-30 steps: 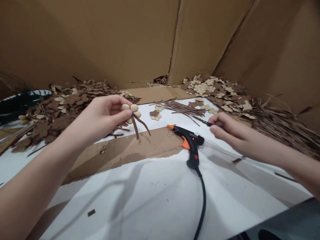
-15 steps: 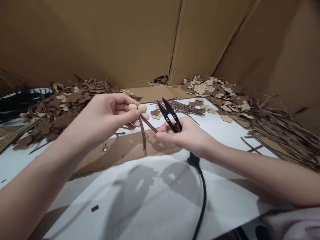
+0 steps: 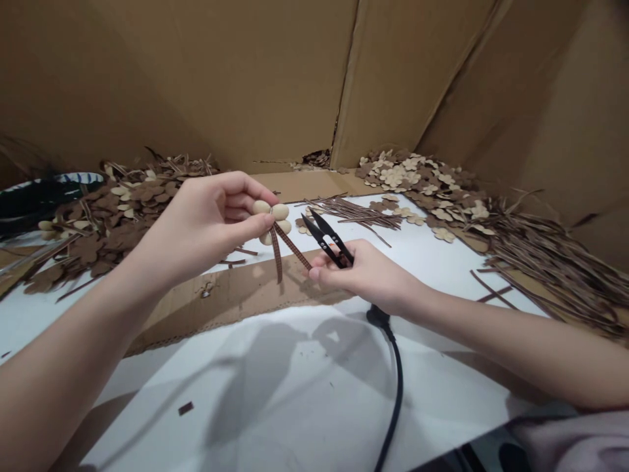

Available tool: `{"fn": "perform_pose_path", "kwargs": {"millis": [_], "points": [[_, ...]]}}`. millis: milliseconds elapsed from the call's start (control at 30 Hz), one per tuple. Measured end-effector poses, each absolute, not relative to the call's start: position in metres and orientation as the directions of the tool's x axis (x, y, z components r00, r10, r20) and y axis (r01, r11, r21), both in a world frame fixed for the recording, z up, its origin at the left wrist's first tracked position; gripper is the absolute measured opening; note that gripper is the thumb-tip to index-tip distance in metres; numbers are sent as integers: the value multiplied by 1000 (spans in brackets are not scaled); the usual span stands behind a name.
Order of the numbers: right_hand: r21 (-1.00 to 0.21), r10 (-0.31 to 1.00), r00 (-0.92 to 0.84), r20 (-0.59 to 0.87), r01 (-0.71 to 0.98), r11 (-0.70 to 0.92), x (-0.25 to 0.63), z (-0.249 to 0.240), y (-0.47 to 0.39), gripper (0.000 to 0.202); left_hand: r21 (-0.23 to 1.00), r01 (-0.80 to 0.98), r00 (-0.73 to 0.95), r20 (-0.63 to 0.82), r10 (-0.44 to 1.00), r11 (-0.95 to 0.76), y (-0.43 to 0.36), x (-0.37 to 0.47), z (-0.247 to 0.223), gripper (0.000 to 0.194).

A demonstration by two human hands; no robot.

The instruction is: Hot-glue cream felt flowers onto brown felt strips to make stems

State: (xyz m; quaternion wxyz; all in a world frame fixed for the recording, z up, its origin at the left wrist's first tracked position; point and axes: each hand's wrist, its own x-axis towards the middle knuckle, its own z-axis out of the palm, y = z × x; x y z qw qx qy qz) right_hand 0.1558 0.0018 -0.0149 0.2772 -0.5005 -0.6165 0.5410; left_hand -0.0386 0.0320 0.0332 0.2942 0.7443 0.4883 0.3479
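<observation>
Head view: a ribbon (image 3: 293, 246) held out straight

I see two hands up above a strip of card (image 3: 236, 295), near each other but not touching. The left hand (image 3: 211, 219) squeezes a pale flower (image 3: 280, 212) between thumb and fingers, close to where the ribbon comes out. I think it pinches there so the flower won't twist. Two brown tails hang from its middle. One dangles loose. The other goes across to the right hand (image 3: 366, 272), where thumb and fingertip seem to nip the end, so it looks tight.

That same hand has the snips (image 3: 328, 229) in its grip too. Their blades are spread and point up and away, maybe so the thumb and fingertip can hold ribbon.

Felt flowers (image 3: 407, 174) and brown strips (image 3: 555, 255) lie in heaps on the right, perhaps for easy reach. A black cord (image 3: 400, 373) runs below the right hand.
</observation>
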Motion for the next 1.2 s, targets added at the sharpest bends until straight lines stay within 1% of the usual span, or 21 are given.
{"fn": "perform_pose_path", "kwargs": {"millis": [133, 200, 300, 400, 500, 567, 733, 833, 933, 1100, 1200], "points": [[-942, 921, -333, -201, 325, -87, 156, -18, 2, 10, 780, 507, 293, 245, 924, -368, 33, -40, 33, 14], [-931, 923, -327, -201, 356, -77, 156, -20, 2, 8, 780, 506, 295, 246, 923, -369, 33, -41, 34, 14], [-903, 935, -289, -205, 425, -66, 160, -22, 2, 11, 772, 508, 295, 261, 919, -382, 34, -43, 35, 15], [-884, 943, -301, -145, 468, 13, 169, -21, -1, 19, 764, 506, 303, 277, 912, -401, 35, -46, 35, 15], [-844, 934, -355, -51, 515, 150, 183, -16, -8, 35, 755, 511, 309, 285, 908, -411, 37, -48, 34, 15], [-814, 924, -382, -33, 546, 197, 190, -11, -14, 43, 753, 513, 306, 288, 908, -412, 38, -49, 34, 14], [-684, 881, -453, -138, 686, 246, 193, -8, -23, 35, 753, 514, 294, 295, 909, -411, 38, -49, 35, 16], [-637, 871, -480, -107, 706, 311, 186, -13, -18, 35, 755, 530, 284, 271, 920, -386, 37, -50, 36, 17], [-621, 877, -473, -82, 713, 326, 178, -15, -10, 37, 768, 538, 274, 231, 933, -348, 36, -50, 37, 20], [-632, 882, -470, -39, 695, 343, 171, -12, -3, 37, 785, 534, 239, 217, 947, -315, 37, -50, 36, 22], [-636, 878, -479, -1, 677, 369, 171, -11, -3, 35, 809, 505, 266, 184, 946, -299, 38, -50, 35, 20]]}}
